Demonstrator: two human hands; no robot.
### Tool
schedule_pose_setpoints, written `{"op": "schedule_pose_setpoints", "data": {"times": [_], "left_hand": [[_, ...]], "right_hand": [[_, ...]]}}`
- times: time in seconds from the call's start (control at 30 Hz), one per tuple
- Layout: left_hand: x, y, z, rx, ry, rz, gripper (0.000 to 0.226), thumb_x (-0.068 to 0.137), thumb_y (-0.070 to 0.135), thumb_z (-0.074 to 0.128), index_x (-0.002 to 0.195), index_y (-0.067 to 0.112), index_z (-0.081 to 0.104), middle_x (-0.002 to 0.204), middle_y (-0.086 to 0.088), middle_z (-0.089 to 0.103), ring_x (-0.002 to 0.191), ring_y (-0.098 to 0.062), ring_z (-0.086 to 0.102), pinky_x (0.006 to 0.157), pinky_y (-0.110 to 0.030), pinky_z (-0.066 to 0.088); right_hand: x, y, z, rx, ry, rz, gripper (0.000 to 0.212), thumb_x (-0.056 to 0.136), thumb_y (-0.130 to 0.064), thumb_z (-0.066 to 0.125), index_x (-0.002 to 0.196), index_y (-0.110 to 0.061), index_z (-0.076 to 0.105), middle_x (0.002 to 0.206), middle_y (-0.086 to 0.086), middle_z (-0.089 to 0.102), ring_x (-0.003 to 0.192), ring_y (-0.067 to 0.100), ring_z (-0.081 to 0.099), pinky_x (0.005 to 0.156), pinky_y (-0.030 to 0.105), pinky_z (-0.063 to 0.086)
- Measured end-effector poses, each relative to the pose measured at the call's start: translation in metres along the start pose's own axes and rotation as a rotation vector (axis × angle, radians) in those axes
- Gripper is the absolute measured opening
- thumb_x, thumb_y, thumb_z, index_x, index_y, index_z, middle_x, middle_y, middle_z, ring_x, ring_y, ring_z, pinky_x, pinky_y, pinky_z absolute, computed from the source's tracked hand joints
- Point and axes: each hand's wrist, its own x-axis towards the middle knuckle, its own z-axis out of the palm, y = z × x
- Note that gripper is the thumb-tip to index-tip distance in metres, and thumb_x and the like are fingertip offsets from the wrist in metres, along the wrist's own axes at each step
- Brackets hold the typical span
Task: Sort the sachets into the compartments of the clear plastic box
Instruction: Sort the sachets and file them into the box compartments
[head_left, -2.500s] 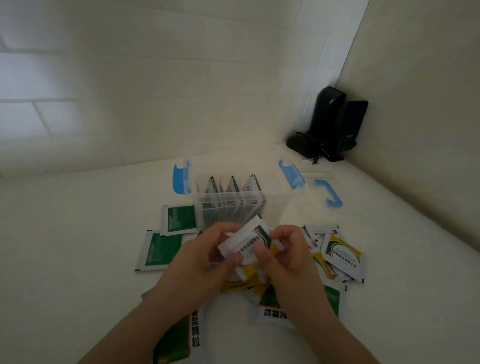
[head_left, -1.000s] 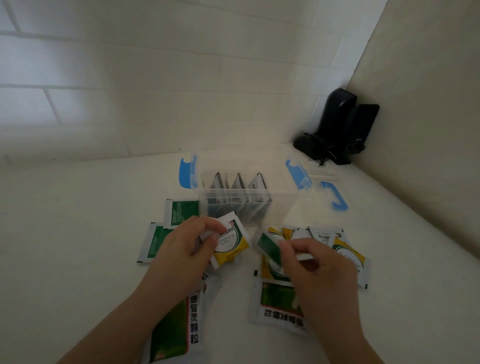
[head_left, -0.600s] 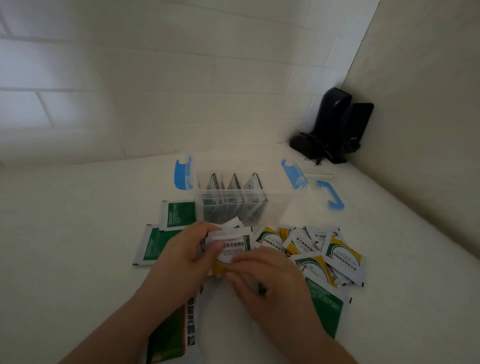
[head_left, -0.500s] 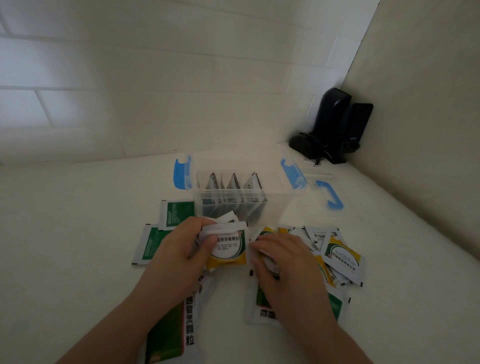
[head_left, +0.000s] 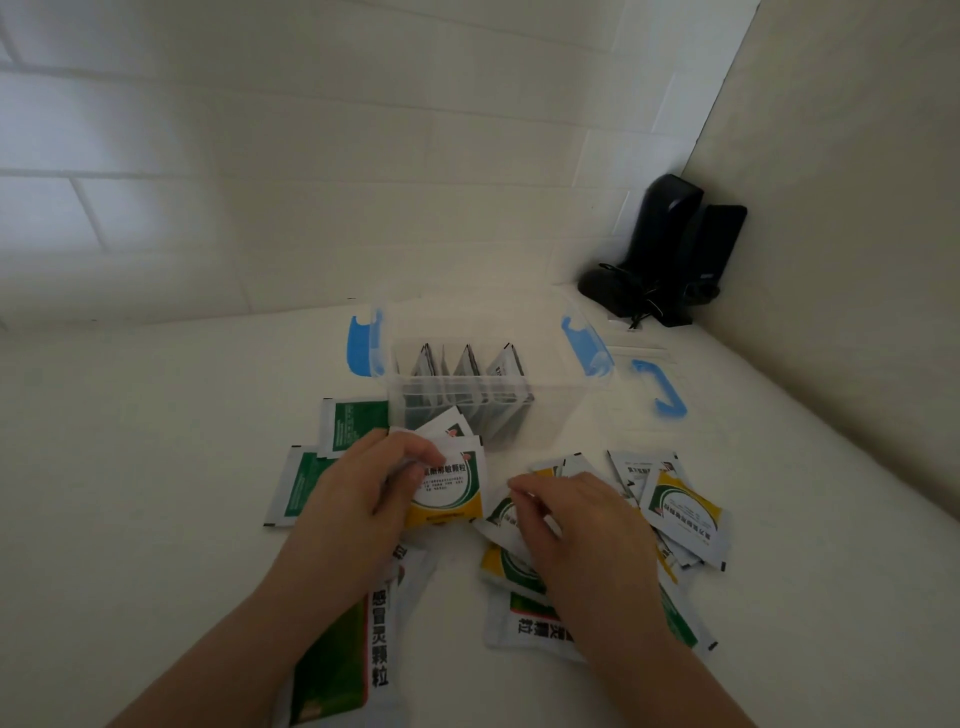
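A clear plastic box (head_left: 545, 410) with blue latches stands on the white surface, several sachets upright in its compartments. Just in front of it, my left hand (head_left: 358, 499) grips a small stack of yellow-and-white sachets (head_left: 452, 491). My right hand (head_left: 576, 525) rests on the loose pile of yellow sachets (head_left: 680, 512), its fingertips pinching the edge of one sachet (head_left: 501, 514). Green sachets (head_left: 353, 423) lie left of the box, and larger green packets (head_left: 524, 623) lie under my forearms.
The box's clear lid with a blue handle (head_left: 660, 387) lies to the right of the box. A black device with cables (head_left: 660, 254) stands in the back right corner. Walls close off the back and the right side.
My right hand has shifted a little right, onto the pile, and pinches another yellow sachet. My left hand keeps its stack in about the same place.
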Motion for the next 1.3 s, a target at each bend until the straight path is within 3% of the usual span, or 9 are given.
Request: {"op": "schedule_pose_setpoints", "data": {"times": [0.2, 0.4, 0.53, 0.7, 0.77, 0.87, 0.97, 1.1, 1.3], "left_hand": [[0.001, -0.002, -0.001, 0.045, 0.066, 0.020, 0.019, 0.089, 0.009, 0.049, 0.088, 0.026, 0.057, 0.095, 0.009, 0.055, 0.092, 0.003, 0.052, 0.072, 0.004, 0.038], [0.001, -0.002, 0.000, 0.081, 0.056, 0.030, 0.016, 0.089, 0.012, 0.047, 0.091, 0.023, 0.059, 0.096, 0.010, 0.052, 0.091, 0.005, 0.050, 0.071, 0.004, 0.038], [-0.001, 0.001, 0.001, 0.096, -0.003, 0.105, 0.012, 0.090, 0.025, 0.046, 0.092, 0.026, 0.057, 0.094, 0.017, 0.049, 0.091, 0.003, 0.052, 0.075, 0.001, 0.039], [-0.007, 0.016, 0.007, 0.063, -0.274, 0.180, 0.039, 0.070, 0.069, 0.038, 0.097, 0.042, 0.047, 0.100, 0.029, 0.040, 0.096, 0.004, 0.047, 0.073, -0.008, 0.045], [-0.008, 0.018, 0.010, 0.104, -0.317, 0.193, 0.043, 0.063, 0.068, 0.048, 0.100, 0.045, 0.043, 0.102, 0.026, 0.039, 0.095, 0.002, 0.048, 0.075, -0.011, 0.046], [-0.006, 0.010, 0.012, 0.098, -0.221, 0.255, 0.024, 0.077, 0.044, 0.055, 0.099, 0.042, 0.044, 0.103, 0.025, 0.041, 0.095, 0.002, 0.049, 0.076, -0.008, 0.044], [-0.002, 0.004, 0.010, 0.071, -0.161, 0.271, 0.015, 0.085, 0.029, 0.047, 0.097, 0.037, 0.046, 0.100, 0.023, 0.045, 0.098, 0.004, 0.050, 0.077, -0.007, 0.044], [0.001, 0.007, 0.008, 0.072, -0.083, 0.269, 0.020, 0.085, 0.036, 0.035, 0.104, 0.039, 0.042, 0.095, 0.027, 0.052, 0.093, 0.002, 0.056, 0.074, -0.009, 0.048], [0.000, 0.004, 0.017, 0.043, -0.104, 0.132, 0.054, 0.088, 0.018, 0.052, 0.117, 0.047, 0.017, 0.099, 0.029, 0.046, 0.085, 0.010, 0.056, 0.071, -0.003, 0.042]], "right_hand": [[-0.007, 0.008, 0.006, 0.118, -0.317, 0.004, 0.052, 0.064, -0.064, 0.045, 0.094, -0.026, 0.066, 0.091, -0.010, 0.064, 0.087, 0.010, 0.053, 0.072, 0.019, 0.035], [-0.006, 0.003, 0.002, 0.092, -0.190, -0.007, 0.025, 0.080, -0.038, 0.050, 0.064, -0.024, 0.065, 0.061, -0.009, 0.064, 0.057, 0.008, 0.056, 0.052, 0.023, 0.050], [-0.001, 0.004, -0.014, 0.456, -0.067, 0.331, 0.013, 0.083, -0.033, 0.057, 0.072, -0.027, 0.062, 0.071, -0.011, 0.065, 0.072, 0.001, 0.060, 0.059, 0.013, 0.050], [0.000, -0.004, -0.014, 0.903, -0.207, 0.575, 0.012, 0.088, -0.020, 0.055, 0.082, -0.012, 0.060, 0.062, 0.003, 0.072, 0.054, 0.013, 0.067, 0.049, 0.019, 0.053], [0.001, -0.008, -0.013, 1.044, -0.239, 0.574, 0.014, 0.089, -0.016, 0.054, 0.086, -0.003, 0.059, 0.063, 0.007, 0.072, 0.054, 0.016, 0.067, 0.049, 0.020, 0.054], [0.001, -0.009, -0.014, 1.161, -0.256, 0.540, 0.012, 0.089, -0.013, 0.052, 0.093, -0.002, 0.058, 0.075, 0.013, 0.073, 0.067, 0.020, 0.070, 0.058, 0.021, 0.057], [0.001, -0.001, -0.014, 0.901, -0.159, 0.449, 0.010, 0.082, -0.018, 0.062, 0.090, -0.021, 0.058, 0.083, 0.001, 0.070, 0.072, 0.012, 0.065, 0.064, 0.022, 0.056], [0.008, 0.001, -0.010, 0.616, -0.234, 0.304, 0.049, 0.076, -0.027, 0.070, 0.112, -0.044, 0.041, 0.107, -0.025, 0.053, 0.089, -0.002, 0.053, 0.076, 0.018, 0.050], [0.007, 0.002, 0.013, 0.490, -0.222, 0.208, 0.030, 0.080, -0.022, 0.066, 0.104, -0.032, 0.051, 0.100, -0.007, 0.063, 0.094, 0.008, 0.057, 0.084, 0.028, 0.049]]}}
